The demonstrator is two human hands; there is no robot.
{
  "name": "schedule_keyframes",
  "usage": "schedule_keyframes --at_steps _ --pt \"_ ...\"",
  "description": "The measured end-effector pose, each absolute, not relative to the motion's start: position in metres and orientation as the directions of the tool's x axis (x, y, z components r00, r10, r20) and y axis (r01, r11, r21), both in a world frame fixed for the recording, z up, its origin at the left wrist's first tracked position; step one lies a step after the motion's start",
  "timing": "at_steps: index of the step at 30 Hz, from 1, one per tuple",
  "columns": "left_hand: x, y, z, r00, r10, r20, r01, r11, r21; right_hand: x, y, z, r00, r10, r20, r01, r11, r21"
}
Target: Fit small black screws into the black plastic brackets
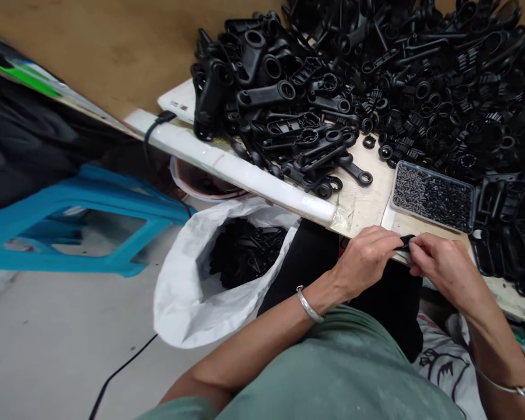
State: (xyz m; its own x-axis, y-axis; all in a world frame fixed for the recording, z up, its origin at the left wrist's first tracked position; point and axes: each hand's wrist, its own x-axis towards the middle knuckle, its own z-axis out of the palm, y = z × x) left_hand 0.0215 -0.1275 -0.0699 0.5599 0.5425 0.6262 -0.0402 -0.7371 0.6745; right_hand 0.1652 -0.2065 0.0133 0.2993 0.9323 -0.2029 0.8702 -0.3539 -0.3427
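Note:
Both hands meet at the table's front edge, with a small black part (406, 240) between them. My left hand (370, 256) is closed on the part's left end. The fingers of my right hand (440, 262) pinch together at its right end, and whatever fine detail lies there is too small to tell. Just beyond the hands, a clear shallow box (476, 201) holds many small dark screws or pins. Black plastic handle-shaped parts (266, 96) lie heaped behind and to the left of the box, and small black rings (368, 142) lie near the heap.
An open white sack (179, 297) of black parts stands on the floor left of my legs. A white strip (231, 166) runs along the table's left edge. A blue plastic stool (91, 192) is farther left, and a black cable (118, 373) crosses the floor.

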Motion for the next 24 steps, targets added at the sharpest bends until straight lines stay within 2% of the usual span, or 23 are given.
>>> schedule_keyframes --at_steps 3,5,7,9,13,15,17,19,21,22,24 --pt "0.02 -0.127 -0.071 0.58 0.521 0.626 -0.034 -0.753 0.657 0.177 -0.203 0.017 0.259 0.905 -0.338 0.77 -0.405 -0.494" --pt "0.019 -0.127 -0.071 0.576 0.511 0.638 -0.029 -0.767 0.64 0.179 -0.202 0.019 0.241 0.899 -0.365 0.754 -0.41 -0.513" --pt "0.019 -0.128 -0.071 0.565 0.503 0.655 -0.031 -0.78 0.625 0.176 -0.202 0.019 0.242 0.905 -0.351 0.791 -0.393 -0.469" --pt "0.019 -0.128 -0.071 0.556 0.502 0.662 -0.034 -0.782 0.622 0.169 -0.203 0.018 0.259 0.919 -0.298 0.875 -0.354 -0.329" --pt "0.02 -0.13 -0.073 0.574 0.52 0.633 -0.024 -0.762 0.647 0.145 -0.204 0.013 0.255 0.957 -0.141 0.962 -0.236 0.135" --pt "0.021 -0.13 -0.075 0.571 0.524 0.632 -0.024 -0.759 0.651 0.134 -0.203 0.01 0.236 0.968 -0.08 0.945 -0.21 0.252" --pt "0.021 -0.13 -0.075 0.562 0.523 0.64 -0.031 -0.76 0.649 0.128 -0.203 0.008 0.229 0.973 -0.036 0.938 -0.211 0.277" --pt "0.021 -0.13 -0.075 0.557 0.517 0.651 -0.042 -0.764 0.644 0.13 -0.204 0.007 0.24 0.971 -0.018 0.939 -0.228 0.257" --pt "0.021 -0.13 -0.074 0.549 0.512 0.661 -0.046 -0.771 0.636 0.137 -0.205 0.006 0.279 0.96 -0.024 0.949 -0.272 0.16" --pt "0.021 -0.13 -0.074 0.541 0.51 0.669 -0.044 -0.777 0.628 0.143 -0.207 0.005 0.312 0.949 -0.045 0.95 -0.309 0.05" --pt "0.021 -0.13 -0.074 0.52 0.508 0.687 -0.034 -0.791 0.611 0.153 -0.21 0.003 0.379 0.916 -0.13 0.874 -0.401 -0.275"
